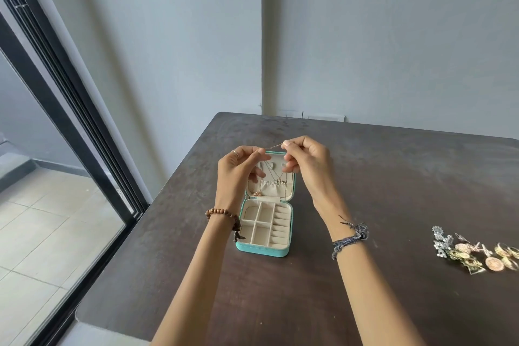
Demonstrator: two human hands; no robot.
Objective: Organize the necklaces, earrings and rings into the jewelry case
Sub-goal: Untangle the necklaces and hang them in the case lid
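A small teal jewelry case (262,250) stands open on the dark table, its cream tray split into several compartments and ring rolls. Its upright lid (289,185) carries hanging necklaces above a gathered pouch. My left hand (238,170) and my right hand (304,159) are raised in front of the lid's top edge. Between their pinched fingertips stretches a thin gold necklace chain (274,146). The chain's lower part hangs down against the lid (285,191). A pile of earrings and rings (477,254) lies at the far right of the table.
The dark table (393,191) meets a grey wall at the back. Its left edge runs beside a black-framed glass sliding door (70,109), with tiled floor below. I wear a wooden bead bracelet on the left wrist and a woven band on the right.
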